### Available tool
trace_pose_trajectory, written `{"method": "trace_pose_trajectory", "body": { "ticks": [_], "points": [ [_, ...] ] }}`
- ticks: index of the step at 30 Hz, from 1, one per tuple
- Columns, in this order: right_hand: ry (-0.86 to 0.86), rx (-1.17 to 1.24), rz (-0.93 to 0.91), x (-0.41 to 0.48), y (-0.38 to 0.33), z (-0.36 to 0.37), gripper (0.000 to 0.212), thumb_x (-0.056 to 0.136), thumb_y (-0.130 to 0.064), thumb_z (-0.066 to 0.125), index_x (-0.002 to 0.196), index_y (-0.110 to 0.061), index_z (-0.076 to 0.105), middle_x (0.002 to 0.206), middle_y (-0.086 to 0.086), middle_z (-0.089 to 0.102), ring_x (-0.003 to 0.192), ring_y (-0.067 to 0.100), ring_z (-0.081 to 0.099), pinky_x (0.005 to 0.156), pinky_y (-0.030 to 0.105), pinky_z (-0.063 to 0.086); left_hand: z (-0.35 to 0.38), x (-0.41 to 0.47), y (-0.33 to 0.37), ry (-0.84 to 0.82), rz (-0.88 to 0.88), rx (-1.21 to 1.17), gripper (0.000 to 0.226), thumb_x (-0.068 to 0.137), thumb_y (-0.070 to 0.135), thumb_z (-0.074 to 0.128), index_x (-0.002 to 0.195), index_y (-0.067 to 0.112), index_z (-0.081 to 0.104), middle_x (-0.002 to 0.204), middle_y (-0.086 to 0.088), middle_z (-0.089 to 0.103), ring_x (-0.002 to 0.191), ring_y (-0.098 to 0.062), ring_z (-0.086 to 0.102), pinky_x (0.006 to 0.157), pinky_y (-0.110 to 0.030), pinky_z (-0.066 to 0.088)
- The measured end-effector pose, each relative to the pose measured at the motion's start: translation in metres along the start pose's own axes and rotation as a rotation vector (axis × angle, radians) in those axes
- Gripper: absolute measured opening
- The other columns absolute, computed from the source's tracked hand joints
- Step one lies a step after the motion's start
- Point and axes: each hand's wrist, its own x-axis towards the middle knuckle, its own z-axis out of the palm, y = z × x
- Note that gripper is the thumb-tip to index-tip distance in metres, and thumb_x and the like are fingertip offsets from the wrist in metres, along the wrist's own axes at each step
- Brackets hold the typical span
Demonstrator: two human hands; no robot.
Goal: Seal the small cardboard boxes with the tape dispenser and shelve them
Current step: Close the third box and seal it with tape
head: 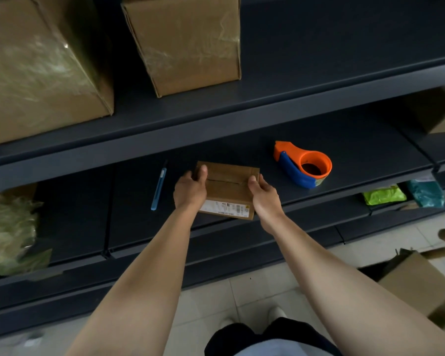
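Head view: the left hand (189,188) and right hand (263,194) grip the ends of the small brown cardboard box (229,188) on the dark grey shelf (344,150). Their thumbs pin its flaps shut, likely for taping. The orange-and-blue tape dispenser (302,165) lies at two o'clock.

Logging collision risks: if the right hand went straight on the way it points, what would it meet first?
The small cardboard box, whose right edge the right hand grips. It points forward and leftward, so the tape dispenser probably lies off that line.
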Motion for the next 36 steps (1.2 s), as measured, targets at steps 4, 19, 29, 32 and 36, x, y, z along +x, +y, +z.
{"method": "trace_pose_trajectory", "body": {
  "ticks": [4,19,29,32,36],
  "points": [
    [-0.045,0.007,0.029,0.000,-0.003,-0.004,0.061,0.101,-0.040,0.042,0.153,-0.024,0.018,0.146,0.005,0.046,0.126,0.025,0.052,0.110,0.041,0.039,-0.001,-0.006,0.006,0.033,-0.079,-0.089,0.051,0.098,0.054,0.029,0.112,0.014,0.057,0.103,-0.005,0.062,0.091,-0.023,0.062,0.077,-0.035,0.047],
    [0.090,0.216,0.279,-0.005,-0.020,-0.003,0.048,0.102,-0.037,0.035,0.148,-0.031,0.022,0.107,0.014,0.068,0.089,0.029,0.070,0.074,0.052,0.059,0.006,-0.028,-0.019,-0.276,-0.332,-0.887,0.070,0.084,0.067,0.043,0.134,0.019,0.043,0.121,-0.011,0.062,0.109,-0.028,0.060,0.087,-0.048,0.051],
    [0.089,-0.151,0.128,-0.021,-0.014,-0.034,0.066,0.096,-0.064,0.023,0.141,-0.021,0.045,0.137,0.005,0.053,0.126,0.026,0.048,0.101,0.036,0.037,0.019,-0.053,0.001,-0.479,-0.101,-0.576,0.043,0.089,0.057,0.049,0.119,0.026,0.055,0.113,0.008,0.061,0.117,-0.015,0.054,0.100,-0.037,0.043],
    [-0.090,-0.107,-0.081,-0.019,-0.006,-0.047,0.051,0.092,-0.048,0.056,0.137,-0.028,0.045,0.122,-0.009,0.060,0.121,0.014,0.052,0.093,0.024,0.035,0.028,-0.060,0.002,-0.470,0.008,-0.415,0.067,0.081,0.032,0.072,0.140,0.021,0.041,0.122,0.009,0.058,0.119,-0.012,0.052,0.101,-0.029,0.042],
    [-0.135,-0.293,-0.223,-0.006,0.009,-0.055,0.068,0.083,-0.008,0.072,0.139,-0.029,0.038,0.116,-0.011,0.060,0.115,0.007,0.053,0.093,0.019,0.043,0.044,-0.064,0.005,-0.310,0.133,-0.215,0.068,0.078,0.009,0.075,0.138,0.019,0.046,0.117,0.007,0.062,0.111,-0.009,0.057,0.087,-0.013,0.043]
  ]
}}
